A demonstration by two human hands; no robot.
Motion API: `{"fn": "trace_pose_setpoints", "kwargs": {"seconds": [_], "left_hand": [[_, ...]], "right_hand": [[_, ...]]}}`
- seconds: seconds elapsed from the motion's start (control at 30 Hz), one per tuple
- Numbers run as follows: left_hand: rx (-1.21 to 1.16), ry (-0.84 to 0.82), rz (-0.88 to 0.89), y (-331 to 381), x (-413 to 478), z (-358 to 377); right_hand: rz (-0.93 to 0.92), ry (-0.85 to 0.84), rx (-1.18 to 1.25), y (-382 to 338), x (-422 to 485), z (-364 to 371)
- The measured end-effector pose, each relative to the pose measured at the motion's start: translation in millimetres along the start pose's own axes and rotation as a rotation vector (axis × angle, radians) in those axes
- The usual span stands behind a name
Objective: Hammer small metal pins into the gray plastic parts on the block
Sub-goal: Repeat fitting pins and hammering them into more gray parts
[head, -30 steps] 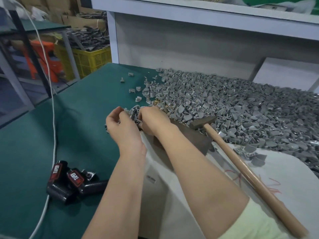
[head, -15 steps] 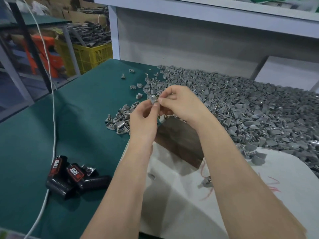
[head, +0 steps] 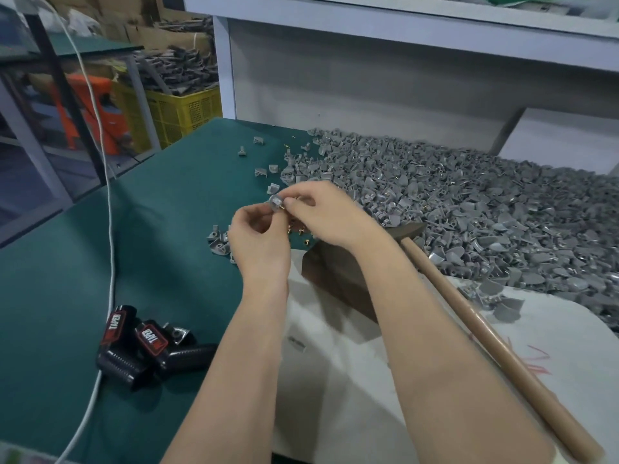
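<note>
Both hands busy: left hand (head: 258,242) and right hand (head: 323,214) pinch one gray plastic part (head: 276,202) between curled fingertips, above the green tabletop (head: 167,229). Dark block (head: 335,283) sits below the right wrist, hammer (head: 469,316) at its 3 o'clock, parts pile (head: 485,202) at 1 o'clock.

1. Green matting covers the table (head: 150,229), and it runs back to a plain pale grey back panel (head: 368,88).
2. Up top, a white shelf (head: 402,18) spans the view, carried by a white upright post (head: 222,68) at the table's far left corner.
3. Off left stands a second table (head: 83,50), green-topped, with a dark metal post (head: 57,78) in front of it.
4. Beyond that is a yellow slatted crate (head: 181,112) heaped with dark grey pieces, something orange (head: 90,105) beside it, and cardboard boxes (head: 144,31) at the back.
5. The light is even, and the shadows are soft.
</note>
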State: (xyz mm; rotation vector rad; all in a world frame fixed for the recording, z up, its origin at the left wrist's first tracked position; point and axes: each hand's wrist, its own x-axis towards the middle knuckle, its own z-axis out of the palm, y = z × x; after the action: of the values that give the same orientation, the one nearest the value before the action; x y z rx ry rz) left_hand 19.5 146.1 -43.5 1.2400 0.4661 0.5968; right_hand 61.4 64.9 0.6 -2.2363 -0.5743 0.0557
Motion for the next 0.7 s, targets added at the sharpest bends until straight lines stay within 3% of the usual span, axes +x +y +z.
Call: {"fn": "trace_pose_setpoints", "kwargs": {"seconds": [0.1, 0.17, 0.3, 0.37, 0.43, 0.57, 0.7], "left_hand": [[0.057, -0.024, 0.048, 1.4, -1.7, 0.8], [0.111, -0.074, 0.061, 0.7, -3.3, 1.2], [0.095, -0.024, 0.013, 3.2, -3.4, 0.3], [-0.009, 0.081, -0.045, 5.2, -0.8, -2.0], [-0.137, 0.159, -0.118, 6.4, 2.0, -3.9], [-0.254, 0.246, -0.173, 6.3, 4.3, -3.4], [-0.276, 0.276, -0.175, 5.7, 6.1, -4.5]], "right_hand": [[-0.004, -0.074, 0.112, 1.2, -7.9, -6.3], [0.018, -0.021, 0.091, 7.0, -5.6, -6.0], [0.229, 0.492, 0.053, 32.4, 9.5, -27.5], [0.457, 0.607, -0.078, 51.4, 11.8, -44.3], [0.569, 0.551, -0.289, 57.7, 9.7, -45.0], [0.233, 0.311, -0.366, 41.3, 18.5, -14.0], [0.2, 0.049, -0.495, 28.2, 39.2, 16.9]]}}
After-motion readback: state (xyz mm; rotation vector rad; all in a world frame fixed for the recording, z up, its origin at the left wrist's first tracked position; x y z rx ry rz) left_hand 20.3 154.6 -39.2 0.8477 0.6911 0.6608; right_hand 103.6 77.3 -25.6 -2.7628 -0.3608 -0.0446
